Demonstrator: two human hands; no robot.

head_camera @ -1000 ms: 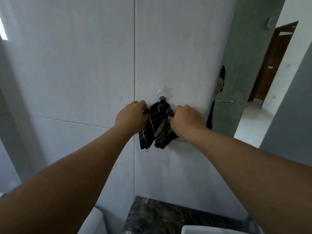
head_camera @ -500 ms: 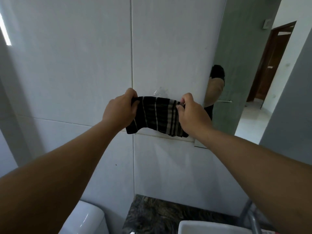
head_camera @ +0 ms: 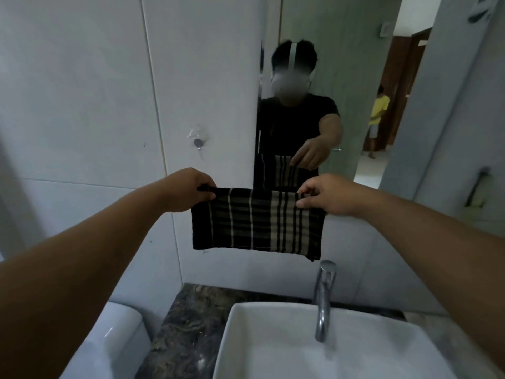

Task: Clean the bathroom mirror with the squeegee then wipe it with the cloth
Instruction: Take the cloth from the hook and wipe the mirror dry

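Note:
A dark cloth [head_camera: 254, 222] with pale stripes hangs spread flat between my hands, above the basin. My left hand [head_camera: 188, 191] pinches its top left corner and my right hand [head_camera: 325, 195] pinches its top right corner. The bathroom mirror [head_camera: 355, 77] is on the wall behind and to the right of the cloth; it reflects a person in a black shirt holding the cloth. No squeegee is in view.
A bare wall hook [head_camera: 198, 142] sits on the white tiles, up and left of the cloth. Below are a white basin [head_camera: 232, 337], a chrome tap [head_camera: 323, 296], a dark stone counter [head_camera: 191, 324] and a toilet cistern [head_camera: 114, 348]. The mirror reflects a doorway and a second person in yellow.
The cloth has come off the wall hook, been spread out flat between both hands, and moved right and down to in front of the mirror's lower left edge. The view has shifted right.

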